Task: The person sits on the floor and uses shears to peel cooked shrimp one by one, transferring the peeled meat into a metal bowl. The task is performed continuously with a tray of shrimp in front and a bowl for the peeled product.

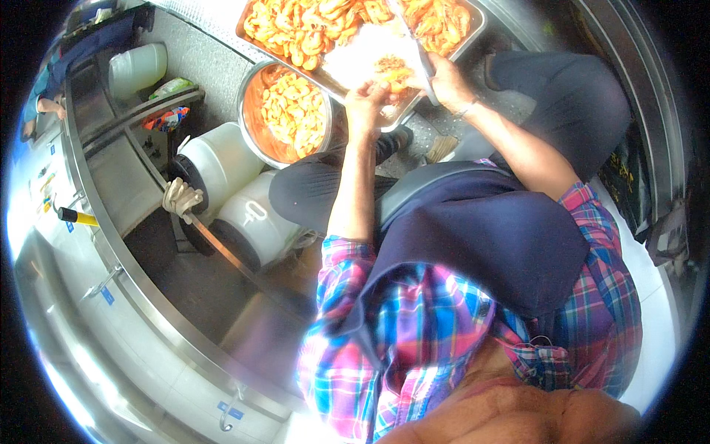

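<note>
A metal tray [471, 39] holds a heap of orange whole shrimp [299, 33]. Over its near end, my left hand [366, 102] pinches an orange shrimp [398, 80] from the left. My right hand [450, 86] meets the same shrimp from the right, its fingers partly hidden behind a long narrow grey strip [422, 61] that crosses the tray. I cannot tell what the strip is. Strong glare washes out the tray's middle. Left of the tray stands a round metal bowl [244, 111] of peeled shrimp [294, 111].
White plastic drums [222, 158] lie left of my knee. Pale gloves [182, 197] hang on a wooden pole [222, 247] beside them. A steel counter edge [116, 252] with hooks runs down the left. Another person's hand [51, 106] shows at far left.
</note>
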{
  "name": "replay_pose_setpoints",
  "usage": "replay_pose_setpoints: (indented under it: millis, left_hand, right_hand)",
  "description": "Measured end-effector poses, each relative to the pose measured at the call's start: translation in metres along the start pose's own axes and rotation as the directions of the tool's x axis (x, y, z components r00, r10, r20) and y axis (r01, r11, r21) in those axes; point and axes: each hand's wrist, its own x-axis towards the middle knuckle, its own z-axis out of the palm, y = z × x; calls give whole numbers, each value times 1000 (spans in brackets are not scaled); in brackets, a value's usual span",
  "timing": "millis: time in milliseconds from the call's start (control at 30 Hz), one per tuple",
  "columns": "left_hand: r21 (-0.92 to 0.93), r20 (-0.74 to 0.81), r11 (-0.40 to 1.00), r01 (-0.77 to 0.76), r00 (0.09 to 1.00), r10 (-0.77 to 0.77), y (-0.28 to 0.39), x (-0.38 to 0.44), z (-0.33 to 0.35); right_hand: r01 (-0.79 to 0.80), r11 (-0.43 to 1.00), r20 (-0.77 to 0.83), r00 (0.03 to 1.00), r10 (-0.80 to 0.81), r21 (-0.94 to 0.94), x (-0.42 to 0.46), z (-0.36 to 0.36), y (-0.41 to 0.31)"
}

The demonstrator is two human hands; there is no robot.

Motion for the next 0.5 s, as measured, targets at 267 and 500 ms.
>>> replay_pose_setpoints:
  millis: [267,500]
  left_hand:
    - [-81,-88,996,-33,996,26,-16,12,-29]
    - [-350,-36,934,-67,998,58,-21,25,-74]
  right_hand:
    - [148,989,-149,978,-149,-21,28,-20,30]
    - [94,994,-154,984,-85,51,23,-16,28]
